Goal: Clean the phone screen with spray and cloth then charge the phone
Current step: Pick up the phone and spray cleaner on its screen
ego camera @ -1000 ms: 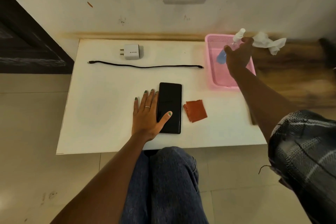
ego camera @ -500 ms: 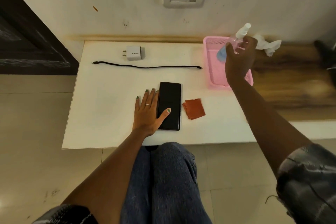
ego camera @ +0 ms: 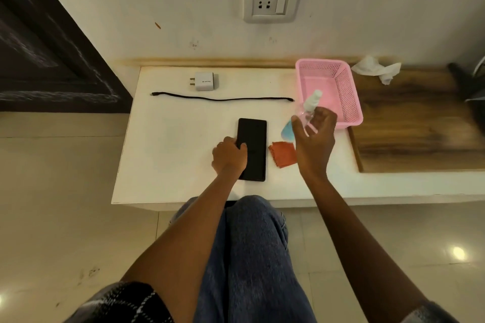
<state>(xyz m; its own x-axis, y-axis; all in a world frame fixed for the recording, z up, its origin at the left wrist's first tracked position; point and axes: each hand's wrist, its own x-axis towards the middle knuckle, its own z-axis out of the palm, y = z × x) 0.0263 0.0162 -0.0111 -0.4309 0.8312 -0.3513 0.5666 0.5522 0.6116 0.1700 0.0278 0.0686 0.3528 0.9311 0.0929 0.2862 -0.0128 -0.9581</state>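
A black phone [ego camera: 253, 139] lies screen up near the front of the white table [ego camera: 168, 144]. My left hand [ego camera: 229, 156] grips the phone's left edge, thumb on the screen. My right hand [ego camera: 313, 139] holds a small clear spray bottle [ego camera: 311, 102] with a white cap and blue liquid, tilted, just right of the phone and above the table. An orange-red cloth [ego camera: 283, 153] lies flat between phone and right hand, partly hidden by it. A white charger adapter [ego camera: 204, 81] and a black cable [ego camera: 223, 98] lie at the back. A wall socket [ego camera: 271, 1] is above.
A pink mesh basket [ego camera: 343, 92] stands at the table's back right corner. A crumpled white tissue [ego camera: 378, 69] lies on the wooden surface [ego camera: 414, 126] to the right. My knees sit under the table's front edge. A dark door panel is at the left.
My right hand has brought the spray bottle out of the basket, down and left toward the phone. My left hand has changed from lying flat to curling around the phone's left edge.
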